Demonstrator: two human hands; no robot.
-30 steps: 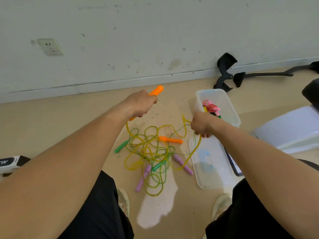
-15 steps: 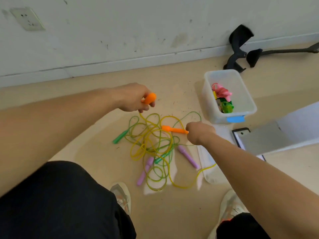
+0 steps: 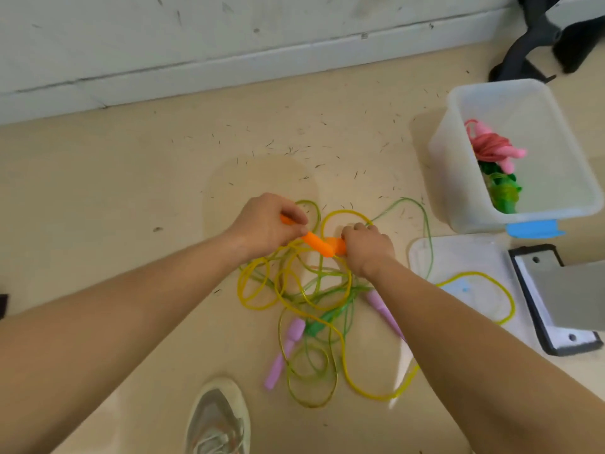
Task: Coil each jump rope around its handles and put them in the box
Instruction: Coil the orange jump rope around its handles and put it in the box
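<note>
Orange handles [image 3: 319,244] meet over the floor tangle: our left hand [image 3: 265,224] grips 1, our right hand [image 3: 368,247] the other. Their yellow rope [image 3: 473,273] threads through the green rope [image 3: 427,229]. If we coil now, it may snag and drag that rope along, well short of the box [image 3: 474,221].

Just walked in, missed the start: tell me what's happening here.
A person's left hand and right hand each grip one of the orange handles, held tip to tip over a tangle of yellow and green ropes on the floor. Purple handles lie loose in it. Pink and green coiled ropes sit in the box.
</note>
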